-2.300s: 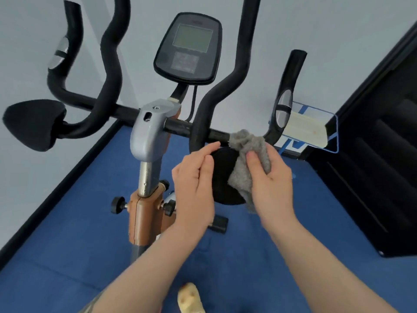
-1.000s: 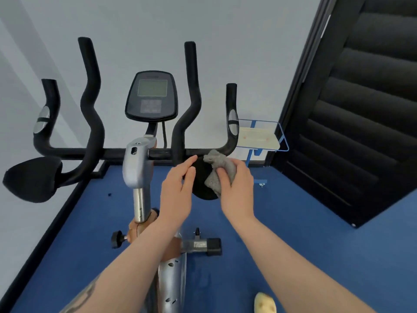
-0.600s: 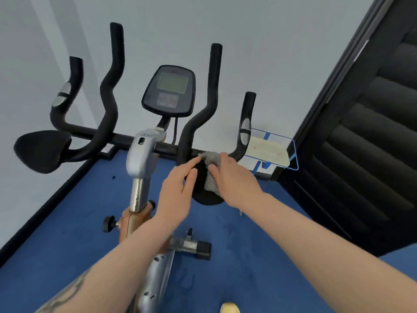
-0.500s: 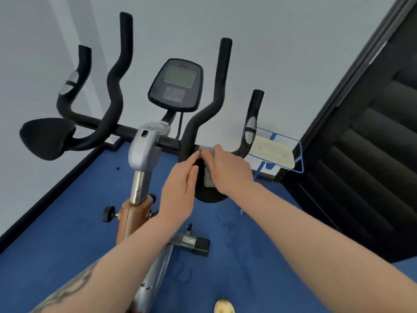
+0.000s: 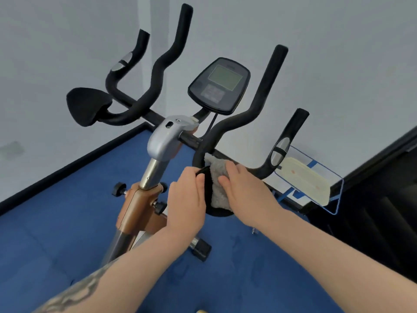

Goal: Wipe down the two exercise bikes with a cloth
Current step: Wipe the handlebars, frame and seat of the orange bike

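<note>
wiping the right elbow pad of one exercise bike (image 5: pixel 162 141) with a grey cloth (image 5: pixel 217 184).

the bike reads as heavy and rigid, steel post and fixed handlebar (image 5: pixel 228 125), so it should stand firm under rubbing and needs no lifting; only this one bike is in view. its black elbow pad (image 5: pixel 220 213) looks cushioned and hangs below the bar, likely to give or swing a little, which is why bracing its edge makes sense. the left hand (image 5: pixel 187 204) pinches the pad's near edge, thumb over the rim. the cloth is light, soft and limp, lying bunched on the pad face just under the bar; best held bunched under the palm. the right hand (image 5: pixel 244 190) presses it there, fingers curled over its folds.
</note>
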A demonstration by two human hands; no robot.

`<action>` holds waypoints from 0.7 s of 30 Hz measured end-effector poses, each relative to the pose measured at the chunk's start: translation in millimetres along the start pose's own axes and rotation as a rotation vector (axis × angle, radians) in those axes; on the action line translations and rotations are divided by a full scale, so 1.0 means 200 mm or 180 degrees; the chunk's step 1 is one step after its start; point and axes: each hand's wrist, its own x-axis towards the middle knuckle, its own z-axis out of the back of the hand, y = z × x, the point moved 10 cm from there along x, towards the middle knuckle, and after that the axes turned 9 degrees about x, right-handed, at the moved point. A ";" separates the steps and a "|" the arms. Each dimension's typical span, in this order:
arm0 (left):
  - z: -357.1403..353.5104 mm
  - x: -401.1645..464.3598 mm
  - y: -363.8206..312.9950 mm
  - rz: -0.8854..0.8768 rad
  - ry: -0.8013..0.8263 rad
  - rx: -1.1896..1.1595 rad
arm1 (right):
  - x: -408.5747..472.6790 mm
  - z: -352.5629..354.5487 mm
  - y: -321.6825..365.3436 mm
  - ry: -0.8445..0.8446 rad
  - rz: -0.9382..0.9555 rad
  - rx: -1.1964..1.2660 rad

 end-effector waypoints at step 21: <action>-0.05 -0.17 0.16 0.0694 0.0341 -0.0323 | 0.23 -0.03 0.16 0.0930 0.1254 0.0729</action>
